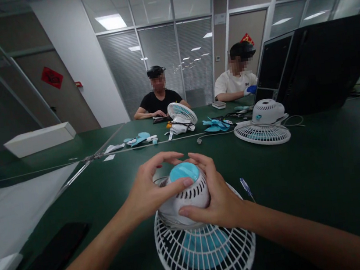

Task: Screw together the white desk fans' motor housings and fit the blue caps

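Observation:
A small white fan (191,200) lies grille-down on the table in front of me, its rounded motor housing on top. The housing has vent slots and a blue round cap (184,172). My left hand (153,185) curves around the cap from the left, thumb across its near edge, fingertips behind it. Wrapped against the housing's right side is my right hand (212,188), its thumb on the near face. Through the white grille (209,255), blue blades show. A screwdriver (246,188) with a blue and clear handle lies right of the fan.
Another white fan (265,124) rests grille-down at right, before a large black monitor (323,63). Farther back are a tilted fan (183,119) and blue blades (216,124). Two people sit across the table. A white box (41,139) stands at left; a dark flat object (50,258) lies near-left.

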Motion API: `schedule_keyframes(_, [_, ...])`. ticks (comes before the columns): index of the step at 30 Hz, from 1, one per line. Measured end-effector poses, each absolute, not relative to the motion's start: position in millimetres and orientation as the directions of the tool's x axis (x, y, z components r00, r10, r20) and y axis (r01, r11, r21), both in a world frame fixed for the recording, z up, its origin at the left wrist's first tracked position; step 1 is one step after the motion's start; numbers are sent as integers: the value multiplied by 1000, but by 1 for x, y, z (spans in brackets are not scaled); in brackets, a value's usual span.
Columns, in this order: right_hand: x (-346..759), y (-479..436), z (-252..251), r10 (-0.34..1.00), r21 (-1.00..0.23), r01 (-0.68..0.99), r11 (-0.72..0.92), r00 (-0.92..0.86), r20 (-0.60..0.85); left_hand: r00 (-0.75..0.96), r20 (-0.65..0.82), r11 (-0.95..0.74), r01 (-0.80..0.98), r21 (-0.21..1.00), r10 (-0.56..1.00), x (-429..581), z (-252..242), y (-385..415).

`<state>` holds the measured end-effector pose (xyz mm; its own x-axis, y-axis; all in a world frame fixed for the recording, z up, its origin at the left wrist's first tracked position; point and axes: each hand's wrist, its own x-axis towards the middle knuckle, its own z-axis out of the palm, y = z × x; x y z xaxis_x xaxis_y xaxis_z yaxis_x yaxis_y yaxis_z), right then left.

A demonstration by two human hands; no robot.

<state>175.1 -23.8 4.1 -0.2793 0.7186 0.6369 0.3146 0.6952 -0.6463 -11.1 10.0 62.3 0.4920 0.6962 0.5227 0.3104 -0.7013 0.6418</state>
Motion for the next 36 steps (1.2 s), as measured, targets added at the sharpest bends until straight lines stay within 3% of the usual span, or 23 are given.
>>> schedule_keyframes(14, [176, -23, 2, 679, -620, 279, 734, -273, 681, 701, 407, -707, 197, 679, 586, -21, 74, 8])
schedule_keyframes(29, [176, -23, 7, 715, -649, 300, 700, -284, 639, 583, 408, -586, 149, 797, 703, -12, 60, 7])
schedule_keyframes(36, [176, -22, 18, 723, -628, 358, 691, -367, 586, 481, 391, -419, -53, 906, 785, -12, 33, 35])
